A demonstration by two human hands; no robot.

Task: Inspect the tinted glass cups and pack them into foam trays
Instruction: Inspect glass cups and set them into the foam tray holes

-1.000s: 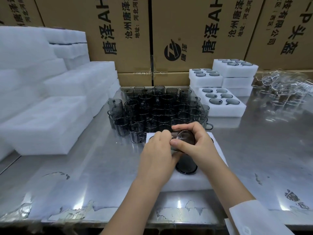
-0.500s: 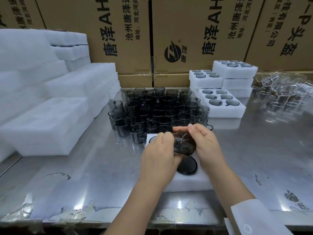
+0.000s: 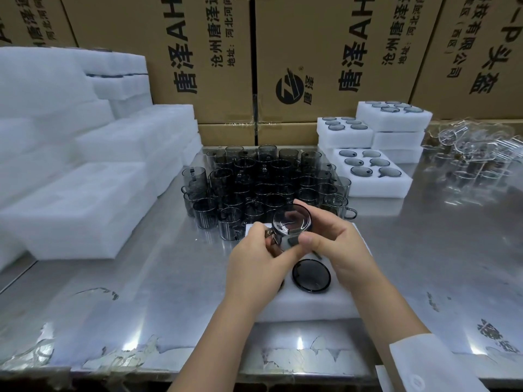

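Observation:
Both hands hold one tinted glass cup (image 3: pixel 292 222) tipped on its side, its round bottom facing me. My left hand (image 3: pixel 259 267) pinches the handle side, and my right hand (image 3: pixel 336 247) wraps the cup's body from the right. Beneath them lies a white foam tray (image 3: pixel 311 305) with another tinted cup (image 3: pixel 311 275) seated in a hole. A dense cluster of loose tinted cups (image 3: pixel 263 182) stands just behind the tray.
Stacks of blank foam blocks (image 3: pixel 85 176) fill the left side. Filled foam trays (image 3: pixel 373 174) are stacked at the back right, with clear glassware (image 3: pixel 478 154) beyond them. Cardboard boxes (image 3: pixel 325 58) wall the back. The steel table (image 3: pixel 141 292) edge runs near me.
The held cup has been lifted off the tray and turned so its bottom faces me. Both hands rose slightly with it.

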